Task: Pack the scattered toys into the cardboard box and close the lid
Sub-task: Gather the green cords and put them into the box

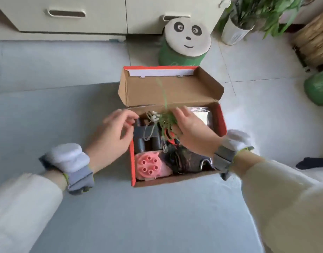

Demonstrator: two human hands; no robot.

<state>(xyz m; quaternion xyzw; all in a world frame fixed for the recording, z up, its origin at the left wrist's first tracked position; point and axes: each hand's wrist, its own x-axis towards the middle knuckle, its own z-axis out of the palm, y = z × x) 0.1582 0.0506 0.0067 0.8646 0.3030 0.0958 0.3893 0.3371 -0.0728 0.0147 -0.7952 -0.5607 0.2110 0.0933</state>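
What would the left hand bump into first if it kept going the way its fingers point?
Probably the dark grey toy at the left side of the cardboard box. The left hand points right, and that toy lies just beyond its fingers. How high the hand is stays unclear.

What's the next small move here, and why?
Probably the right hand pushes the green stringy grass-like toy down below the rim of the red-sided cardboard box. One strand sticks up across the open brown cardboard lid, and would likely snag when it closes.
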